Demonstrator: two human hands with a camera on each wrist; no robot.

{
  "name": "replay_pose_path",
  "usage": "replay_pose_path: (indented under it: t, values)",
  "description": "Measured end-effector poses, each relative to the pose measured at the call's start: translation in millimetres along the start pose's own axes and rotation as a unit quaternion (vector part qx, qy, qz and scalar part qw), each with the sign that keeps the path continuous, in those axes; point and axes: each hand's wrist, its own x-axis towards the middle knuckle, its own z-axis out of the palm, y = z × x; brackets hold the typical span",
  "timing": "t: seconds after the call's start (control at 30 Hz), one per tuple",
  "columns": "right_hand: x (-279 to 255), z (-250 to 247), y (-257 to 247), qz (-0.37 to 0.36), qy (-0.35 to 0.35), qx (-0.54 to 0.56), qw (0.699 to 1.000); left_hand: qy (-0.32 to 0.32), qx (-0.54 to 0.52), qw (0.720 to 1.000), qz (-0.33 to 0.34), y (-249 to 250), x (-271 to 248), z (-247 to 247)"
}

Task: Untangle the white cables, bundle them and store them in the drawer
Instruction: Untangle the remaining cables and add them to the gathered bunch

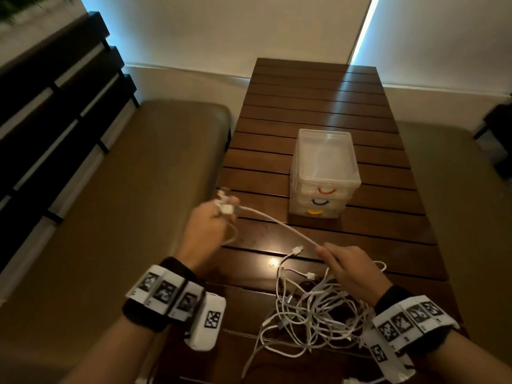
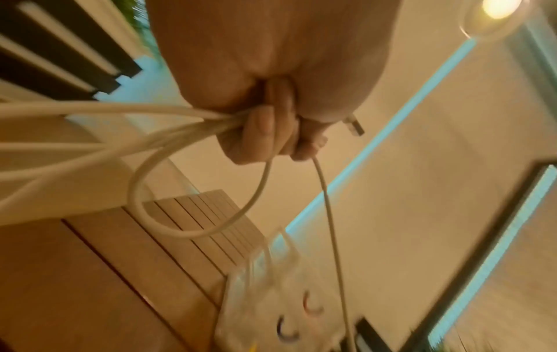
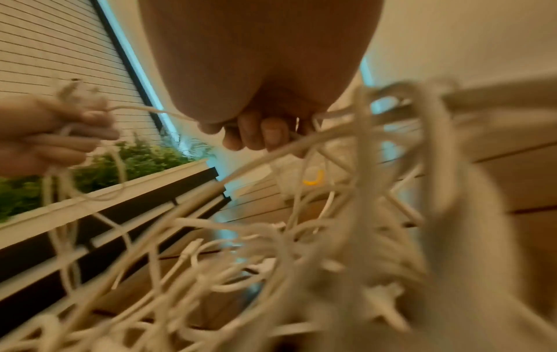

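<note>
A tangle of white cables (image 1: 310,314) lies on the near end of the wooden table (image 1: 318,101). My left hand (image 1: 210,225) is raised over the table's left edge, fist closed on several cable ends and loops (image 2: 180,123), with plugs (image 1: 225,202) sticking out above the fingers. One white cable (image 1: 279,224) runs taut from that fist to my right hand (image 1: 346,268), which pinches it above the tangle (image 3: 271,262). A small clear drawer unit (image 1: 324,173) with red, blue and yellow handles stands mid-table, all drawers closed.
A tan cushioned bench (image 1: 124,203) runs along the table's left side, with dark slatted furniture (image 1: 55,106) behind it. Another tan seat (image 1: 457,217) is on the right. Loose plugs (image 1: 297,249) lie between the hands.
</note>
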Motion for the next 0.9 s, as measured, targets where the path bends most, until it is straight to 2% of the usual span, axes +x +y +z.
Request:
replay_pose_path:
  t: [0.07, 0.17, 0.27, 0.33, 0.4, 0.47, 0.53, 0.6, 0.67, 0.73, 0.8, 0.83, 0.87, 0.9]
  values:
    - [-1, -4, 12, 0.001, 0.003, -0.007, 1.0, 0.062, 0.001, 0.998, -0.027, -9, 10, -17]
    - [2, 0, 13, -0.018, 0.006, -0.038, 0.999, 0.05, 0.073, 0.995, -0.034, -24, 10, -17]
    - [5, 7, -1, -0.027, -0.004, -0.084, 0.996, 0.073, 0.133, 0.988, 0.024, -22, 1, -4]
    - [5, 11, -13, -0.039, -0.018, -0.104, 0.994, 0.08, 0.139, 0.983, 0.093, -17, -4, 4]
    - [4, 15, -24, -0.057, -0.036, -0.108, 0.992, 0.009, 0.148, 0.976, 0.16, -15, -10, 17]
    - [5, 18, -34, -0.077, -0.039, -0.098, 0.991, -0.114, 0.165, 0.963, 0.179, -14, -17, 35]
    - [7, 17, -41, -0.088, -0.034, -0.079, 0.992, -0.199, 0.211, 0.938, 0.187, -16, -22, 52]
    - [8, 14, -43, -0.095, -0.033, -0.073, 0.992, -0.224, 0.275, 0.916, 0.186, -18, -25, 61]
    - [7, 14, -42, -0.098, -0.038, -0.068, 0.992, -0.226, 0.299, 0.911, 0.174, -19, -24, 60]
    - [4, 13, -35, -0.079, -0.038, -0.045, 0.995, -0.184, 0.295, 0.921, 0.174, -18, -19, 49]
    - [2, 9, -22, -0.042, -0.021, -0.002, 0.999, -0.056, 0.204, 0.966, 0.15, -16, -8, 27]
    - [2, 6, -17, -0.026, -0.013, 0.012, 0.999, 0.014, 0.158, 0.979, 0.127, -16, -2, 15]
    - [2, 3, -15, -0.019, -0.011, 0.017, 1.0, 0.069, 0.137, 0.983, 0.097, -18, 4, 4]
    - [3, 1, -15, -0.016, -0.015, 0.011, 1.0, 0.096, 0.147, 0.982, 0.068, -22, 9, -3]
